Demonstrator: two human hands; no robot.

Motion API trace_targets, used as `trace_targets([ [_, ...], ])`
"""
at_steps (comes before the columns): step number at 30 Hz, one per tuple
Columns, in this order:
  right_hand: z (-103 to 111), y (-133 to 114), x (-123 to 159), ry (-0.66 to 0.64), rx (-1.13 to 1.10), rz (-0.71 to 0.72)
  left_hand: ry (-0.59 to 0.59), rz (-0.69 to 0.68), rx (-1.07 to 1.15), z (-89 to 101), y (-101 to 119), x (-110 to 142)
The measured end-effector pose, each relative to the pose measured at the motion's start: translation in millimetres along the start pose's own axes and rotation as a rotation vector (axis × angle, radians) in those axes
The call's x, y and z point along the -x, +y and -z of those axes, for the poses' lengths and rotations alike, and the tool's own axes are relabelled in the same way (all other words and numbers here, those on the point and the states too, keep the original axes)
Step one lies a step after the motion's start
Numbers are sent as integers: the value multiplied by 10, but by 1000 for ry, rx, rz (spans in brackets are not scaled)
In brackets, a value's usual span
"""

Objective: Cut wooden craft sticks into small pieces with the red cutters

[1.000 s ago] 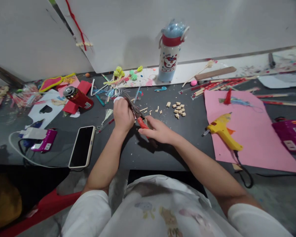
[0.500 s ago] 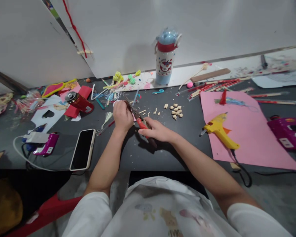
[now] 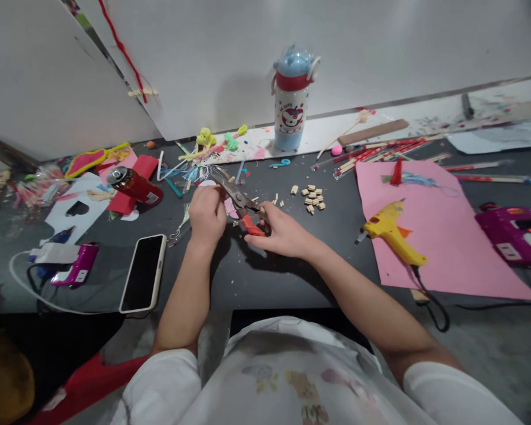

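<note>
My left hand: The hand (image 3: 207, 215) is raised over the dark table (image 3: 256, 283) with its fingers curled in, beside the metal end of the pliers; whether they close on anything, I cannot tell.

My right hand: The hand (image 3: 285, 230) is clamped around the red-handled pliers (image 3: 242, 204), thumb along the near side.

The pliers: Above the table between my two hands, they slant with their metal end away from me, toward my left hand.

Small wooden pieces: A loose cluster of pale pieces (image 3: 311, 196) lies on the table beyond my right hand, with smaller bits scattered nearer the pliers.

Beyond my hands: A blue-and-white bottle (image 3: 291, 112) with a red band stands upright on a white strip (image 3: 325, 133) along the wall; a blue curl (image 3: 280, 163) lies in front of it, a pink ball (image 3: 337, 150) to its right.

To my left: A dark-screened phone (image 3: 142, 274) lies near my forearm, and a red can (image 3: 135, 185) leans on its side beyond it.

To my right: A yellow glue gun (image 3: 392, 233) rests on a pink sheet (image 3: 442, 236), near a bundle of red-and-pale sticks (image 3: 380, 154) and a purple device (image 3: 513, 233).
</note>
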State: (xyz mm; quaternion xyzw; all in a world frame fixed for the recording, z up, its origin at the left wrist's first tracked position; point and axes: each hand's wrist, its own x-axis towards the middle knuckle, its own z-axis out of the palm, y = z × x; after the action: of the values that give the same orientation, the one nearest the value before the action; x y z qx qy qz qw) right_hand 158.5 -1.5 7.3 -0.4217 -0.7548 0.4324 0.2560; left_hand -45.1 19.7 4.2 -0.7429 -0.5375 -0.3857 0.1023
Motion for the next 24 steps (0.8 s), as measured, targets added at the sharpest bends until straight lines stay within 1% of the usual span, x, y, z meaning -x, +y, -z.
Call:
trace_targets([
  [5, -8, 29, -10, 13, 54, 37, -57, -9, 103, 99, 28, -14],
  [10, -19, 48, -12, -7, 77, 71, -168, 118, 250, 190, 88, -31],
  [13, -5, 78, -23, -78, 17, 59, -201, 160, 292, 193, 80, -36],
  [15, 9, 107, -42, -141, -74, 99, -206, 178, 300, 182, 58, -39],
  [16, 13, 122, -54, -152, -117, 133, -207, 187, 298, 176, 45, -40],
  [19, 4, 164, -90, -134, -187, 158, -210, 208, 297, 155, 7, -42],
  [21, -17, 188, -106, -119, -182, 136, -213, 217, 297, 141, -8, -41],
  [24, -48, 210, -106, -133, -157, 120, -214, 216, 295, 125, -13, -37],
])
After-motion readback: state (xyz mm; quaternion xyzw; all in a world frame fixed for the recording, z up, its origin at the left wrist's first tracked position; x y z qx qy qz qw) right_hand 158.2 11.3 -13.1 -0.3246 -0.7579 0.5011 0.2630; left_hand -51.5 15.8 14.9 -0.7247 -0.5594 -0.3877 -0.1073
